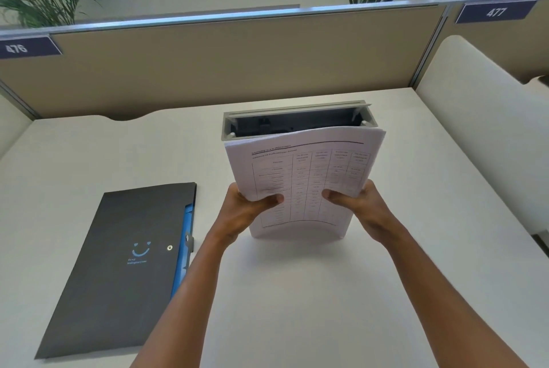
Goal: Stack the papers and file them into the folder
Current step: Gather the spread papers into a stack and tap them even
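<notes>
White printed paper stack [303,183] stands on edge on the pale bench [297,293], left hand [246,213] and right hand [361,206] fingers grasping its sides, presumably squaring edges before filing into the closed dark grey folder [118,263].

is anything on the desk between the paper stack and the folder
Nothing visible lies on the desk between them. The paper stack stands on edge, held by the left hand and right hand; the black folder lies closed to its left, so its cover needs opening.
</notes>
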Motion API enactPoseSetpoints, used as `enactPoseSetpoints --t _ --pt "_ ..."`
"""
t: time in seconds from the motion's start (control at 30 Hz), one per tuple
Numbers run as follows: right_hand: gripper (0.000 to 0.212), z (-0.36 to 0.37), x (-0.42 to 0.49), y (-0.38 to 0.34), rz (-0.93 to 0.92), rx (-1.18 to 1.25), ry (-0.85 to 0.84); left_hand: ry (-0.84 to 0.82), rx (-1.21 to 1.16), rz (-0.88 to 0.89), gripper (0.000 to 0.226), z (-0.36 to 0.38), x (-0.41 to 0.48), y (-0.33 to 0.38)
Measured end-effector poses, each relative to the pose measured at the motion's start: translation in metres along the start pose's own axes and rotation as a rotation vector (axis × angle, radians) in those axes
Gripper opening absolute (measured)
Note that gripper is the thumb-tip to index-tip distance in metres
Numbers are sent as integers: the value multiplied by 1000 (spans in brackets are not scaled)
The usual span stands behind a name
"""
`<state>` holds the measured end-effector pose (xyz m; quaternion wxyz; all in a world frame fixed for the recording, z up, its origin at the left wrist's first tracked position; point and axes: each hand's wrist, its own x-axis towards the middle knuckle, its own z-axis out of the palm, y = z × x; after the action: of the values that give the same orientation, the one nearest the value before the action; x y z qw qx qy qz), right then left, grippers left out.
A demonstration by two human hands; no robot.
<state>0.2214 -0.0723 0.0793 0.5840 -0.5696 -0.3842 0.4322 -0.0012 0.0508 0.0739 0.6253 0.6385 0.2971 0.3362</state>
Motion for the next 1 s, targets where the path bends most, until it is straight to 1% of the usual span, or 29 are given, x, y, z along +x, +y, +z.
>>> enactPoseSetpoints --t 0.13,0.23,0.33,0.53,0.7,0.87,1.0 --pt "33 9 0 -2 -15 -36 65 12 46 14 44 1 6 7" --pt "34 9 2 -8 -50 -50 77 24 61 33 43 0 8 14" --pt "36 5 4 -10 -67 -61 88 16 68 69 46 -1 9 16" --pt "36 3 2 7 -5 -69 44 57 75 18 41 -2 -1 -5" --pt "36 8 2 11 -4 -61 38 107 32 11 38 2 -2 -9" --pt "36 2 6 6 -45 -47 57 90 -15 72 45 6 1 1" --pt "41 -2 8 15 15 -66 -11 42 -12 44 53 6 -1 -4"
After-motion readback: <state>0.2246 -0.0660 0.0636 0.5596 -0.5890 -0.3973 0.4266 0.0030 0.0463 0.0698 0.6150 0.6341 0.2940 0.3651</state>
